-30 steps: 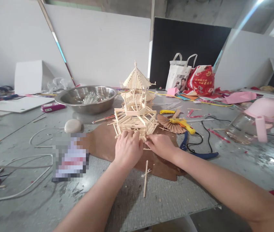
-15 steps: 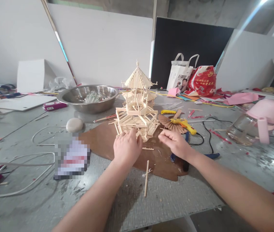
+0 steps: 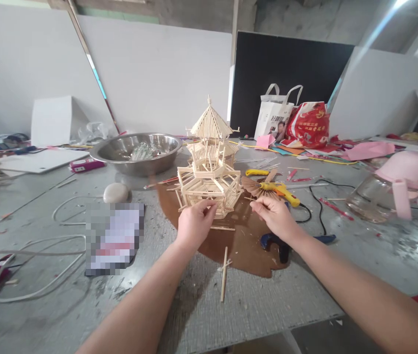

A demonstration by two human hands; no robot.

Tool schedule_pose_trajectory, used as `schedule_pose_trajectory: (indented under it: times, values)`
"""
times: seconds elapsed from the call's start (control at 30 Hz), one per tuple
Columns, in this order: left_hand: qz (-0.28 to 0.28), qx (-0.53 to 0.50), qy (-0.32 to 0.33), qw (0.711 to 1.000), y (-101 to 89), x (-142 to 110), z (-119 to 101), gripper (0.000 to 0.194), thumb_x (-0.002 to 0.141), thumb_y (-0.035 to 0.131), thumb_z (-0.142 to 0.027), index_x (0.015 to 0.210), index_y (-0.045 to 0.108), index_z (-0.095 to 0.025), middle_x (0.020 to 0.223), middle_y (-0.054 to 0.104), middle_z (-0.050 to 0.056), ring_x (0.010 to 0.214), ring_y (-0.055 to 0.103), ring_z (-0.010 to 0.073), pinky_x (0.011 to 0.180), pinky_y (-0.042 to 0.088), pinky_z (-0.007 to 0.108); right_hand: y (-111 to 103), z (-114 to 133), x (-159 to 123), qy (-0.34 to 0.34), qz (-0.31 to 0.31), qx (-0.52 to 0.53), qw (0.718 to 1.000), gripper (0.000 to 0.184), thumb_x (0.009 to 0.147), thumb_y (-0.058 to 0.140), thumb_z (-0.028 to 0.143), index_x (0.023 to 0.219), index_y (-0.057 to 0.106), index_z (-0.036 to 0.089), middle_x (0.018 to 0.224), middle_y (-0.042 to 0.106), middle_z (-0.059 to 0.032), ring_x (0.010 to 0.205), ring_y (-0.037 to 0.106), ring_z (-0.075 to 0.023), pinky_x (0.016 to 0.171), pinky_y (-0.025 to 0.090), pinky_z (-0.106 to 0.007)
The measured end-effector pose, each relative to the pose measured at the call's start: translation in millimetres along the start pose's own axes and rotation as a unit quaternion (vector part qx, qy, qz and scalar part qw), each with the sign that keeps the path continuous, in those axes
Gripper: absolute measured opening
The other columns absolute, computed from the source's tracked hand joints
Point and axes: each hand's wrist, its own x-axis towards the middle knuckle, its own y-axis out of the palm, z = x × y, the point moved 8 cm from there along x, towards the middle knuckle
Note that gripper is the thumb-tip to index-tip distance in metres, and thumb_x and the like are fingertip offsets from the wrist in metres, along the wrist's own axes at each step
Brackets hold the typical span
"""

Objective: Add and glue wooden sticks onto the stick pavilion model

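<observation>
The stick pagoda (image 3: 209, 182) stands upright at the centre of the view, on a brown sheet (image 3: 231, 250) over the tabletop (image 3: 267, 305); the work in hand looks like close finger work by its lowest tier, with the left hand (image 3: 195, 225) just in front at 7 o'clock from it; whether that grip touches the rails, or has anything between finger and thumb, I cannot tell; the right hand (image 3: 277, 217) is apart from the pagoda at 4 o'clock, its fingertips drawn together, though I cannot tell whether they pinch anything; as a judgement, the next move calls for a light, steady touch, since the thin rails could bend or come loose under a push.

A short stick (image 3: 223, 228) lies just off the base at 6 o'clock, a longer one (image 3: 224, 275) nearer the viewer; the yellow glue gun (image 3: 280, 191) is at 3 o'clock, the steel basin (image 3: 135, 164) at 10.

For writing, the white bag (image 3: 267, 115) at 1 o'clock bears dark Chinese characters starting with 好, the others unclear; the red bag (image 3: 309, 125) beside it has gold characters too blurred to read surely; the packet (image 3: 115, 241) at 8 o'clock is pixelated, hiding any label.
</observation>
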Motion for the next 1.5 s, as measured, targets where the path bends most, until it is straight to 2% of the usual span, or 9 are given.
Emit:
schedule_pose_trajectory:
  times: [0.2, 0.33, 0.57, 0.73, 0.83, 0.97, 1.17, 1.4, 1.5]
  values:
    - [-0.012, 0.077, 0.022, 0.997, -3.4, -6, -11, 0.027, 0.078, 0.039, -0.037, 0.065, 0.057, -0.020, 0.053, 0.054, -0.003, 0.050, 0.047, 0.0100, 0.050, 0.029, 0.019, -14, -18, 36, 0.053, -0.040, -0.114, 0.991, 0.019, 0.074, 0.049, 0.034, 0.080, 0.055, 0.017, 0.071, 0.062, -0.0016, 0.064, 0.055, -0.0129, 0.059, 0.039, -0.023]
    - [-0.018, 0.101, 0.028, 0.994, -5.1, -6, -12, 0.030, 0.078, 0.037, -0.037, 0.059, 0.052, -0.019, 0.051, 0.051, -0.003, 0.049, 0.046, 0.0097, 0.049, 0.027, 0.019, -7, -7, 63, 0.028, -0.013, -0.254, 0.967, 0.031, 0.074, 0.048, 0.040, 0.093, 0.056, 0.017, 0.089, 0.064, -0.0082, 0.083, 0.058, -0.0194, 0.067, 0.039, -0.026]
    - [-0.005, 0.124, 0.033, 0.992, -1.9, -6, -13, 0.028, 0.078, 0.037, -0.037, 0.060, 0.051, -0.020, 0.052, 0.054, -0.003, 0.049, 0.048, 0.0102, 0.048, 0.025, 0.019, 17, 3, 83, 0.033, 0.045, -0.367, 0.928, 0.031, 0.079, 0.036, 0.034, 0.079, 0.060, 0.015, 0.082, 0.064, -0.0141, 0.078, 0.059, -0.0236, 0.060, 0.037, -0.028]
    - [-0.005, 0.137, 0.035, 0.990, -2.1, -6, -13, 0.028, 0.078, 0.036, -0.036, 0.062, 0.053, -0.021, 0.055, 0.056, -0.002, 0.052, 0.051, 0.0107, 0.050, 0.026, 0.020, 4, 10, 81, 0.005, 0.005, -0.345, 0.939, 0.029, 0.082, 0.031, 0.027, 0.081, 0.058, 0.016, 0.081, 0.063, -0.0092, 0.079, 0.057, -0.0186, 0.063, 0.036, -0.025]
    - [0.000, 0.145, 0.028, 0.989, -1.6, -6, -12, 0.029, 0.079, 0.035, -0.036, 0.062, 0.053, -0.020, 0.055, 0.057, -0.002, 0.053, 0.052, 0.0114, 0.049, 0.025, 0.020, -9, 27, 75, -0.068, -0.029, -0.258, 0.963, 0.031, 0.084, 0.029, 0.030, 0.084, 0.057, 0.017, 0.068, 0.061, -0.0029, 0.065, 0.055, -0.0129, 0.059, 0.036, -0.021]
    - [0.000, 0.151, 0.025, 0.988, -1.8, -7, -13, 0.030, 0.079, 0.035, -0.037, 0.063, 0.053, -0.020, 0.055, 0.057, -0.002, 0.053, 0.053, 0.0121, 0.049, 0.025, 0.021, -6, 45, 76, -0.130, 0.021, -0.242, 0.961, 0.026, 0.081, 0.038, 0.031, 0.086, 0.060, 0.018, 0.067, 0.062, -0.0008, 0.062, 0.054, -0.0120, 0.058, 0.035, -0.020]
    - [0.007, 0.158, 0.017, 0.987, -2.0, -6, -12, 0.030, 0.079, 0.035, -0.037, 0.063, 0.054, -0.020, 0.056, 0.058, -0.001, 0.054, 0.053, 0.0125, 0.048, 0.025, 0.021, 21, 46, 93, -0.077, 0.144, -0.394, 0.904, 0.034, 0.080, 0.037, 0.041, 0.086, 0.064, 0.020, 0.084, 0.065, -0.0080, 0.072, 0.057, -0.0176, 0.058, 0.033, -0.024]
    - [0.018, 0.159, 0.013, 0.987, -1.0, -5, -10, 0.030, 0.080, 0.034, -0.037, 0.068, 0.056, -0.021, 0.060, 0.060, -0.001, 0.058, 0.055, 0.0131, 0.050, 0.026, 0.021, 1, 44, 64, -0.052, 0.048, -0.388, 0.919, 0.032, 0.083, 0.033, 0.034, 0.083, 0.061, 0.020, 0.077, 0.064, -0.0049, 0.073, 0.057, -0.0161, 0.057, 0.032, -0.022]
    - [0.021, 0.157, 0.009, 0.987, -0.6, -5, -10, 0.027, 0.079, 0.035, -0.035, 0.072, 0.057, -0.022, 0.062, 0.061, -0.001, 0.059, 0.056, 0.0138, 0.051, 0.027, 0.021, 7, 14, 44, 0.012, 0.099, -0.387, 0.917, 0.026, 0.079, 0.041, 0.033, 0.080, 0.063, 0.019, 0.079, 0.065, -0.0062, 0.075, 0.057, -0.0173, 0.058, 0.033, -0.023]
